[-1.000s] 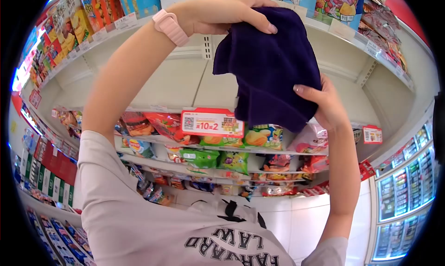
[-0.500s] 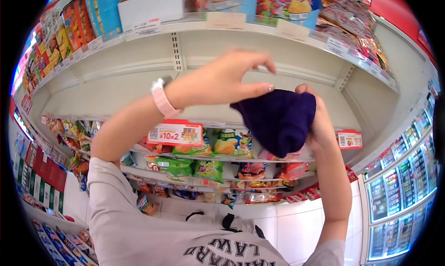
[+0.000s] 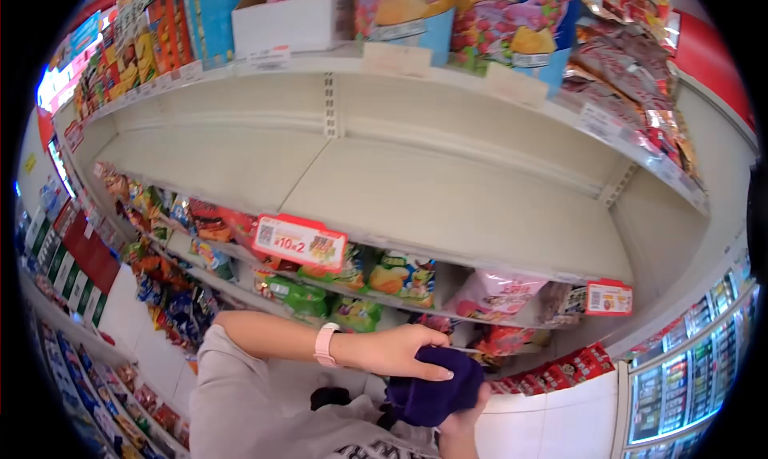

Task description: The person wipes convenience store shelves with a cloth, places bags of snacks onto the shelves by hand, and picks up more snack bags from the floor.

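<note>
- White shelf board (image 3: 448, 187): above both hands.
- Left forearm (image 3: 280, 336): reaches rightward, nearly level.
- Purple cloth (image 3: 436, 395): bunched between the hands, low before the lower shelves.
- Left hand (image 3: 400, 351): palm down, thumb clamping the cloth's top.
- Right hand (image 3: 466, 419): supports its lower right; mostly hidden, so I cannot tell how tightly its fingers close.
- Pink watch band (image 3: 326, 344): on the left wrist.

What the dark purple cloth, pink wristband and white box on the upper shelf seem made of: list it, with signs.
Dark purple cloth: soft, matte textile, perhaps microfibre; it bunches in rounded folds.
Pink wristband: probably silicone; it looks smooth, evenly coloured and flexible, though fabric is possible.
White box: likely cardboard, plain and matte; its front is flat and straight-edged, but plastic can't be ruled out.
</note>
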The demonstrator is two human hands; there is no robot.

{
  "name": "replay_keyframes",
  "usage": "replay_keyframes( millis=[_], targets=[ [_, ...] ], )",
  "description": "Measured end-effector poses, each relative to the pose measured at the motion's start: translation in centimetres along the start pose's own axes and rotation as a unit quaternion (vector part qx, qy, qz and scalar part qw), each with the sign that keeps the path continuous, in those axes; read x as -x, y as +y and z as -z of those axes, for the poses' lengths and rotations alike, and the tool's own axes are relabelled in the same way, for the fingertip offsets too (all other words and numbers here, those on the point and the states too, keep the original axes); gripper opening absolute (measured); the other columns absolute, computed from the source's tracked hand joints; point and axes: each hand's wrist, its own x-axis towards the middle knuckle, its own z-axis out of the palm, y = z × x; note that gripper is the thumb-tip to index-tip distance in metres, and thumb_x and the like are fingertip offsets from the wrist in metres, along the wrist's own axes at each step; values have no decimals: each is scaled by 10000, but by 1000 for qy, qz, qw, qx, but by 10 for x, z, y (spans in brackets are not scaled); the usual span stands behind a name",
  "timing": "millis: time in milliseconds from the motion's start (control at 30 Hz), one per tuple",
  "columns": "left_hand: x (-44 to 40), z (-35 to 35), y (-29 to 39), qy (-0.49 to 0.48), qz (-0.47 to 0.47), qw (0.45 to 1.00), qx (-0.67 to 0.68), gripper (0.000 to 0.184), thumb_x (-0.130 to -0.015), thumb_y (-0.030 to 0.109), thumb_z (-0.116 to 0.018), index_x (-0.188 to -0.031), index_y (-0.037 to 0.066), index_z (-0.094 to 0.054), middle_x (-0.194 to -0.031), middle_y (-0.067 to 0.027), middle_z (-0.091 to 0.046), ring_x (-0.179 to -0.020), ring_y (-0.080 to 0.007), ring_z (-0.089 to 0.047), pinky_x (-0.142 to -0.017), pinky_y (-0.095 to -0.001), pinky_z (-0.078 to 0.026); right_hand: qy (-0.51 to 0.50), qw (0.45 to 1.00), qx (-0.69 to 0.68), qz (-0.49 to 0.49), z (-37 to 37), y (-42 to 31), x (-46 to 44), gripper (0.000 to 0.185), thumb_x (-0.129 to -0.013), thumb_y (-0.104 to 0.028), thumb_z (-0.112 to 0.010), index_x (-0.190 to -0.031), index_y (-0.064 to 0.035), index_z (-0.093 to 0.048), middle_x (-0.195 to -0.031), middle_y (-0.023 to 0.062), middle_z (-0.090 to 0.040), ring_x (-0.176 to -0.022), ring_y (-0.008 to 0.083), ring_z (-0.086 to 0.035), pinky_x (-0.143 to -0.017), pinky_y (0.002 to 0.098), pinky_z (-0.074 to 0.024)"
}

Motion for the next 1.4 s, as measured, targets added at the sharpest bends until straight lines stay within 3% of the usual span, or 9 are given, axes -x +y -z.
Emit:
replay_keyframes(
  millis=[100,300,433,533,633,700,933,1167,1400],
  targets=[
    [23,-4,-27,142,-36,986,-76,241,-812,199,-609,-975,27,-562,-981,-81,-584,-890,-133,-535,-795,-253,-425,51,953,242,-177,4,-18,-6,509,-721,-149,-544,-1180,52,-457,-1127,165,-554,-1054,279,-534,-949,395,-402],
    [76,-34,-137,644,-145,750,33,170,-790,-37,-465,-950,13,-495,-1086,-153,-531,-1009,-218,-507,-879,-321,-387,54,954,290,53,-33,-8,-26,560,-683,-185,-523,-1198,18,-432,-1174,147,-517,-1087,283,-501,-951,387,-396],
    [124,-26,-155,628,-161,744,165,112,-813,-42,-447,-910,1,-482,-978,-150,-566,-940,-199,-543,-832,-314,-414,-75,896,378,221,-109,1,-71,607,-729,-235,-555,-1273,-37,-373,-1248,136,-463,-1152,290,-450,-988,456,-349],
    [177,9,-172,589,-157,792,30,84,-822,-45,-442,-885,-9,-483,-830,-148,-597,-780,-211,-595,-744,-309,-456,-139,792,513,301,-180,49,-142,614,-746,-85,-543,-1311,-48,-305,-1273,148,-428,-1182,289,-432,-1013,443,-327],
    [222,44,-193,600,-177,778,-46,74,-821,-42,-440,-866,-10,-490,-787,-151,-597,-740,-217,-602,-690,-302,-469,-254,464,811,248,-243,121,-216,484,-721,-48,-579,-1189,-12,-462,-1113,140,-552,-1052,177,-502,-938,283,-348],
    [249,59,-199,636,-164,753,-20,124,-761,-79,-468,-825,-3,-543,-791,-123,-631,-726,-237,-600,-668,-299,-469,-401,288,867,68,-249,157,-260,495,-745,-215,-660,-1151,14,-494,-1198,228,-500,-1161,302,-456,-974,345,-338],
    [324,77,-267,722,-76,687,40,67,-793,-37,-463,-823,-18,-520,-767,-116,-595,-702,-214,-586,-667,-287,-461,-280,53,955,79,-204,266,-323,637,-873,-435,-426,-1359,-58,-260,-1418,180,-217,-1317,309,-203,-1046,440,-222],
    [353,101,-272,677,-12,730,92,54,-846,-17,-449,-842,-24,-502,-809,-93,-557,-738,-159,-567,-700,-264,-451,-246,39,942,226,-188,289,-430,501,-867,-277,-398,-1312,-51,-350,-1410,141,-256,-1289,299,-259,-1031,449,-257],
    [334,121,-261,691,-47,718,70,82,-790,-27,-465,-824,-14,-539,-761,-118,-618,-714,-210,-597,-684,-292,-458,-303,118,933,153,-189,257,-415,542,-843,-313,-429,-1325,-79,-346,-1400,102,-301,-1304,249,-250,-1030,460,-250]
  ],
)
